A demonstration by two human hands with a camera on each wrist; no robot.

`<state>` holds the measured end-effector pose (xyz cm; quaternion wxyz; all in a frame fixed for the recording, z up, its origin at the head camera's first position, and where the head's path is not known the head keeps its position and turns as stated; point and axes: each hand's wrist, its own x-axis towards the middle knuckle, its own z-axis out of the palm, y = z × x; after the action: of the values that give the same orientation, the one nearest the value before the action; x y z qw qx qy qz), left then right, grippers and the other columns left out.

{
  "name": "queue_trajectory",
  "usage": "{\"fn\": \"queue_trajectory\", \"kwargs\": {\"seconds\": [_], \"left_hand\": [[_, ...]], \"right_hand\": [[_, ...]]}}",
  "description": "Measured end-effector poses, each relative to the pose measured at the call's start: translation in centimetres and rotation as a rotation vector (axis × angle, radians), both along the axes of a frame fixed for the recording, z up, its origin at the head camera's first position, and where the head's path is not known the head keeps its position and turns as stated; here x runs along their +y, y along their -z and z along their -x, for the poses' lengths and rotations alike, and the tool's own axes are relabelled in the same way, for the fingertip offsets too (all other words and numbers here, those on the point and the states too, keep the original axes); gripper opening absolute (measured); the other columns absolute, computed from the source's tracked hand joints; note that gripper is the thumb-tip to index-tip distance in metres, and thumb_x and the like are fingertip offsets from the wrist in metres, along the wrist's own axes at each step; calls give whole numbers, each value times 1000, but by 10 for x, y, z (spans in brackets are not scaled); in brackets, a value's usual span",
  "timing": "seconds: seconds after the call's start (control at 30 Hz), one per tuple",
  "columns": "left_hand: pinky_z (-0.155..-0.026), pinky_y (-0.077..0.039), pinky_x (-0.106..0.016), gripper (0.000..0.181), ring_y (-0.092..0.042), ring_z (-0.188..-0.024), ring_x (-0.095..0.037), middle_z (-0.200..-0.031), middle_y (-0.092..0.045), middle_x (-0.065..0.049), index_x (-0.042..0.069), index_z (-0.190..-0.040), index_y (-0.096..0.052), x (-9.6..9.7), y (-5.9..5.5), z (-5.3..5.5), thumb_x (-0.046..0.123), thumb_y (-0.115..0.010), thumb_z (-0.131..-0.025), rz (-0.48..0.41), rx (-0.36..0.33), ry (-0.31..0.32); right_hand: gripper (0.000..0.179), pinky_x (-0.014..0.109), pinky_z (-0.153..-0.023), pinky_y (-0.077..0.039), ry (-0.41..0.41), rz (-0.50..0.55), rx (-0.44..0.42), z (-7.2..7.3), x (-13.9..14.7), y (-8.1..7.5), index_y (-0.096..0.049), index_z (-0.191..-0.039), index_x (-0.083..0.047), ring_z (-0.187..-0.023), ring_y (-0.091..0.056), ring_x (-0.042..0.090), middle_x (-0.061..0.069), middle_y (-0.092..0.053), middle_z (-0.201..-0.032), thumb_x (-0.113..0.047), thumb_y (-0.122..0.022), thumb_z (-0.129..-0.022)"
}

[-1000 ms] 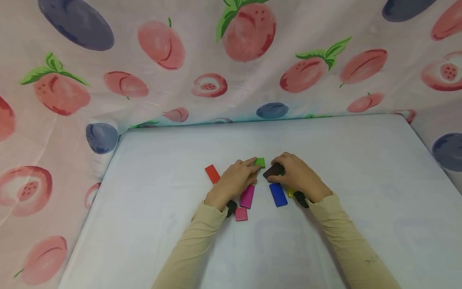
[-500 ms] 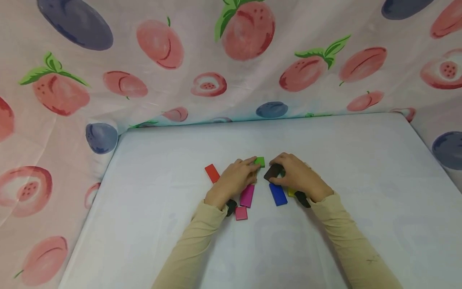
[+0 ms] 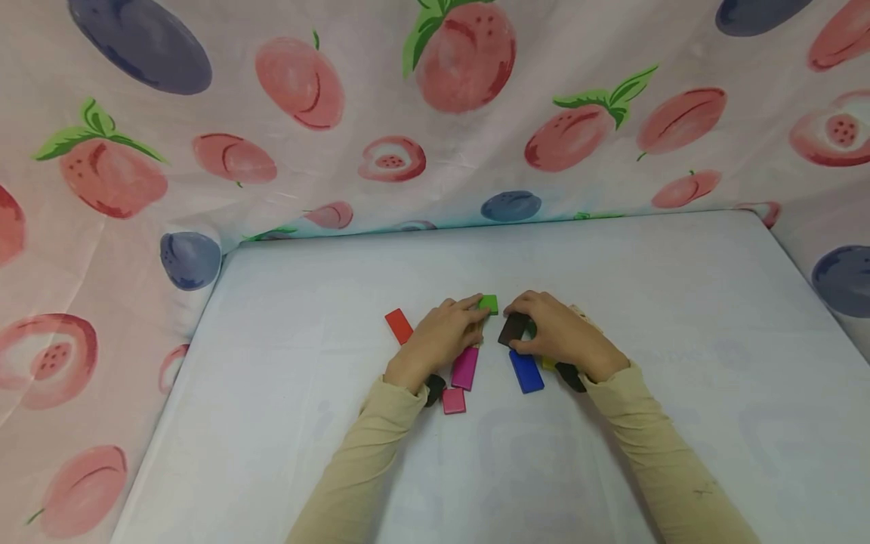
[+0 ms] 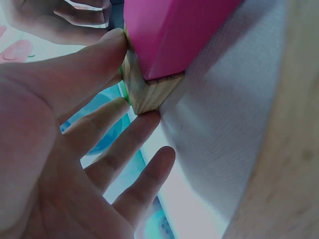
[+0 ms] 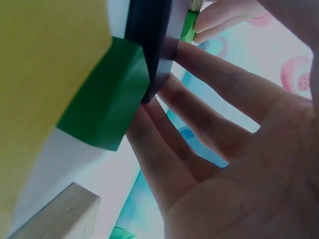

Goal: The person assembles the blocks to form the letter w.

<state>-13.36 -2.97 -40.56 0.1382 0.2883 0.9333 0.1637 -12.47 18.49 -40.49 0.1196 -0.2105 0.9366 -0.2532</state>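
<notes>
My left hand (image 3: 442,332) pinches a plain wooden block (image 4: 144,94) between thumb and fingers; a magenta block (image 3: 465,369) meets its near end. Its fingertips also touch a small bright green block (image 3: 489,304) in the head view. Across a narrow gap, my right hand (image 3: 560,332) holds a dark brown block (image 3: 513,329) between thumb and fingers. Directly below that lies a blue block (image 3: 526,372). A dark green block (image 5: 107,94) sits against the dark one, partly hidden by the right hand in the head view.
A red block (image 3: 399,326) lies left of the left hand, and a pink square block (image 3: 454,401) below the magenta one. Under the right hand show a yellow block (image 3: 547,363) and a pale wooden block (image 3: 586,317). Fruit-printed cloth (image 3: 476,151) rises behind the white table (image 3: 326,453).
The dark brown block has turned to stand more upright in the head view, with the right hand shifting slightly nearer. The blue block has slid slightly nearer. The left hand stays put.
</notes>
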Motion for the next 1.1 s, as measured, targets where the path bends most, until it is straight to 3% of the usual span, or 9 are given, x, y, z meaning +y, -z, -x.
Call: {"fn": "queue_trajectory", "kwargs": {"seconds": [0.53,0.83,1.1], "left_hand": [[-101,-47,-38,47,-52,-126,-26,-159,-38,-3,18,-145,-53,0,0,-1,26,-62,-99,-12,-1,-1],[-104,-46,-39,48,-50,-128,-25,-159,-37,-2,19,-145,-53,0,0,-1,27,-62,-99,-11,-13,-11],[-105,-46,-39,48,-49,-130,-26,-159,-37,-2,19,-145,-53,-1,0,0,26,-62,-99,-15,-12,-9]], "right_hand": [[44,49,-93,-52,-35,3,21,-4,0,-1,-66,-121,1,-113,-56,36,21,-59,-126,-15,-78,-82],[59,51,-93,-52,84,-6,52,-6,-2,-5,-64,-125,3,-112,-58,34,20,-61,-123,-34,-80,-83],[64,51,-92,-52,120,-1,13,-6,-5,-1,-61,-125,8,-108,-59,35,23,-61,-120,-30,-84,-79]]}}
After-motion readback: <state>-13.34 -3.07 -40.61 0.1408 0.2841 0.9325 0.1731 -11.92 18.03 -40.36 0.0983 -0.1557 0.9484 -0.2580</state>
